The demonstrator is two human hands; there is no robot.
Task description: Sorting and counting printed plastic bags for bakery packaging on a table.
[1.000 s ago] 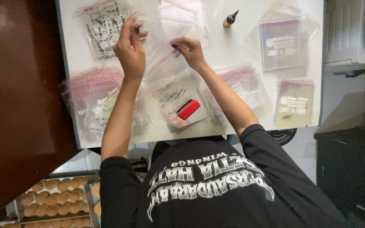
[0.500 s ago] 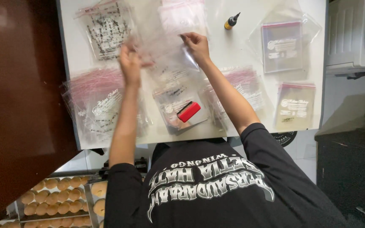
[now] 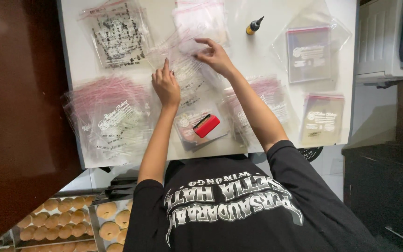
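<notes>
Head view: clear printed plastic bag (image 3: pixel 187 70), crinkled, pink-edged, lies mid white table (image 3: pixel 257 56). Left hand (image 3: pixel 166 86) pins it with loosely curled fingers; right hand (image 3: pixel 215 56) pinches its upper edge.

White table between dark wood and a white appliance

A white table (image 3: pixel 267 60) fills the upper middle of the view, evenly lit with soft shadows. To one side of it stands a broad, glossy dark brown wooden surface (image 3: pixel 17 107) that catches a faint reflection. On the other side sits a white appliance (image 3: pixel 381 42), with a dark cabinet (image 3: pixel 388 186) below it and pale floor (image 3: pixel 364 121) between them. Metal racks of round buns (image 3: pixel 66 219) fill the lower corner.
</notes>
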